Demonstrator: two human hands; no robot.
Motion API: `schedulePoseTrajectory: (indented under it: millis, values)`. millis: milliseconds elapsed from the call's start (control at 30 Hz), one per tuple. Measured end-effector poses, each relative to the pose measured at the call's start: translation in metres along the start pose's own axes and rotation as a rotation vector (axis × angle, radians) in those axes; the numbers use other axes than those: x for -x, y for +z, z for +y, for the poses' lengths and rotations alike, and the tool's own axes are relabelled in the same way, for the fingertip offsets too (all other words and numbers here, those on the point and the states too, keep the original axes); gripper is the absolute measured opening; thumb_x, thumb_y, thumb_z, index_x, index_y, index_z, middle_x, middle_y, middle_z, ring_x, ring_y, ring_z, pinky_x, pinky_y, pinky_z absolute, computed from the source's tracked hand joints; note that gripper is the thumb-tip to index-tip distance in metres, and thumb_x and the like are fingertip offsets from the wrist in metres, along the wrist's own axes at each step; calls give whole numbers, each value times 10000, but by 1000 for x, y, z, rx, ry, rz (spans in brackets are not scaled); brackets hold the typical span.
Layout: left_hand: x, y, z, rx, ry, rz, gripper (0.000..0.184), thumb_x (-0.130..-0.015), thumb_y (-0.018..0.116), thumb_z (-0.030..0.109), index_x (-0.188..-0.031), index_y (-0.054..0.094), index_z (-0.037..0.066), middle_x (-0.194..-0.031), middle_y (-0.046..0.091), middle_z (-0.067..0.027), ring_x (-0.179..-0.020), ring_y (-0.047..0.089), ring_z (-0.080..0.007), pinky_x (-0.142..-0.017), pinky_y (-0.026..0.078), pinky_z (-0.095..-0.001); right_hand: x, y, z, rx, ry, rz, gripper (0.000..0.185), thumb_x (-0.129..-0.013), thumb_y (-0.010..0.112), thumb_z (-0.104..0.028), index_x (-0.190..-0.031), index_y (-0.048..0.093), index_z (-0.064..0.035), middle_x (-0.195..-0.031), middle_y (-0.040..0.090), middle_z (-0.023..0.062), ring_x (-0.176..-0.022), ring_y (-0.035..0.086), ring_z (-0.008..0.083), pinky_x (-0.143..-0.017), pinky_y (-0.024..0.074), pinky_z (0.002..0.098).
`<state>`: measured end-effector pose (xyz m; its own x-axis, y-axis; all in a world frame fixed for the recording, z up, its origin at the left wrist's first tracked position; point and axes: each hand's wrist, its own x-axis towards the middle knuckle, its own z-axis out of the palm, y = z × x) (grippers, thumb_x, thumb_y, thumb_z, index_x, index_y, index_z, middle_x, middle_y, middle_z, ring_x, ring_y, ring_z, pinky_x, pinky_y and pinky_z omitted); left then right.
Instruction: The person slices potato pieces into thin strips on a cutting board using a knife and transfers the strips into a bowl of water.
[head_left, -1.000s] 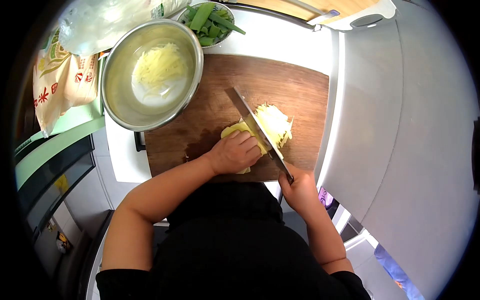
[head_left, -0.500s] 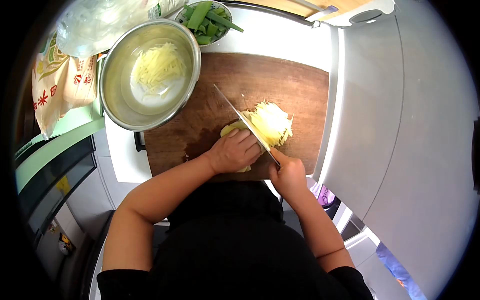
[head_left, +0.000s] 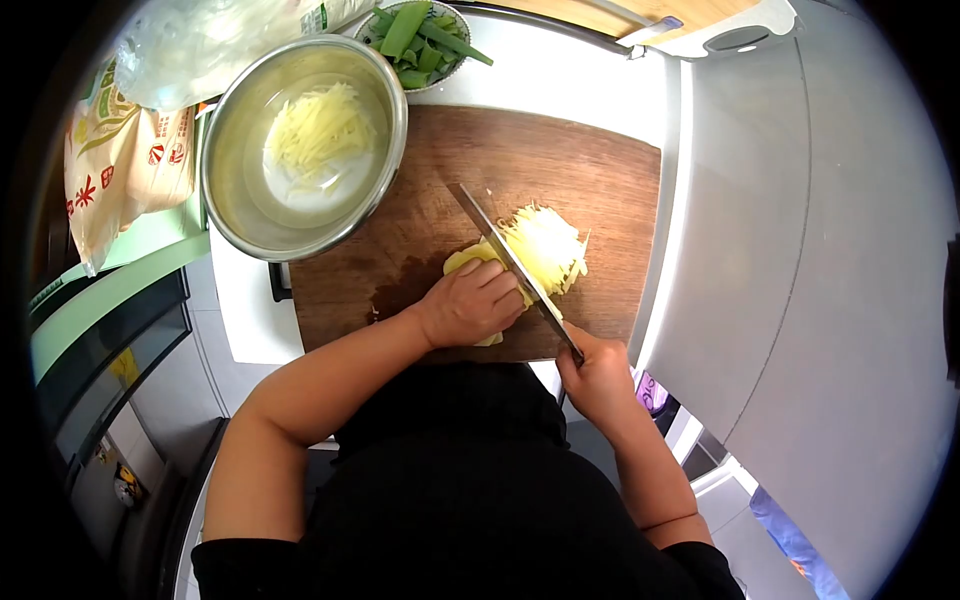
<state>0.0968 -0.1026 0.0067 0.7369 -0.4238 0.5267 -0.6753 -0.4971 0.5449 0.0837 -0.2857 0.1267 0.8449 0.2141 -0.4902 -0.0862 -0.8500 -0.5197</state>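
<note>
My right hand (head_left: 598, 375) is closed around the handle of a kitchen knife (head_left: 508, 258), whose blade slants up and left across the cutting board. My left hand (head_left: 470, 305), fingers curled, presses down on pale yellow potato slices (head_left: 462, 258) just left of the blade. The slices show past the fingertips and below the palm; the rest are covered by the hand. To the right of the blade lies a heap of thin potato shreds (head_left: 545, 250). All of this rests on a brown wooden cutting board (head_left: 410, 225).
A steel bowl (head_left: 228, 190) with potato shreds in water stands at the board's upper left. Behind it are a dish of cut green leaves (head_left: 425, 45), a clear plastic bag (head_left: 190, 50) and a printed sack (head_left: 105, 180). A grey panel (head_left: 745, 240) rises at the right.
The knife and my right hand have shifted down and to the right, and more of the blade's side now shows. My left hand stays nearly in place on the slices.
</note>
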Motion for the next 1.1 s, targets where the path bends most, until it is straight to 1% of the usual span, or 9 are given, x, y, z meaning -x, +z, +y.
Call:
schedulePoseTrajectory:
  millis: [167,333,400,500,633,700,800,900,1100]
  values:
    - [0,1,1,-10,-15,10,128,-709,656,160,-787,576,99,-777,497,-7,-732,505,-167,-634,433,-287,-16,21,3,95,-53,46,295,-735,641,-57,-1029,642,-60,-663,605,216,-626,603,393,-584,495,455]
    - [-1,-1,2,-46,12,9,127,-710,655,161,-787,574,100,-788,507,-10,-736,508,-173,-634,433,-287,-16,18,3,2,-65,101,277,-743,621,-43,-1019,645,-50,-664,594,224,-626,599,395,-572,486,447]
    - [3,-4,-1,31,10,-53,188,-709,695,153,-853,606,70,-856,567,-42,-765,545,-214,-645,456,-305,-14,11,0,-43,-65,85,277,-745,615,-39,-1021,648,-48,-667,592,228,-625,598,396,-569,483,443]
    - [4,-4,0,15,-1,-121,174,-720,693,159,-832,593,72,-826,553,-38,-753,535,-213,-648,460,-309,0,1,-1,-76,-33,64,304,-748,612,-36,-1050,650,-37,-667,591,240,-625,604,401,-577,487,437]
    - [5,0,-2,12,15,-64,181,-727,695,155,-853,602,65,-842,563,-45,-773,543,-220,-663,467,-317,4,-2,-2,-16,-7,18,298,-752,613,-37,-1048,651,-32,-666,593,242,-625,609,399,-579,492,435]
    - [3,3,-2,6,23,19,146,-715,665,149,-800,562,89,-799,503,-19,-743,511,-185,-651,448,-301,4,-2,-2,-11,2,15,299,-755,614,-38,-1051,653,-36,-670,598,241,-625,613,396,-581,497,435]
    - [0,1,0,8,12,47,151,-719,674,154,-801,566,86,-801,503,-20,-739,510,-187,-654,454,-301,4,-1,-2,13,3,12,305,-754,621,-38,-1057,653,-42,-674,602,239,-625,613,396,-584,498,435]
    - [2,1,-1,35,-6,5,160,-717,685,163,-798,571,84,-811,509,-22,-744,513,-186,-656,459,-299,5,-1,-3,6,19,6,317,-750,630,-38,-1067,649,-41,-684,607,236,-630,614,395,-585,498,439]
    - [1,1,0,56,-15,22,159,-710,692,181,-784,583,92,-798,516,-17,-746,520,-183,-645,458,-294,5,2,-4,13,6,4,330,-737,633,-28,-1067,639,-43,-684,606,231,-636,613,392,-581,498,444]
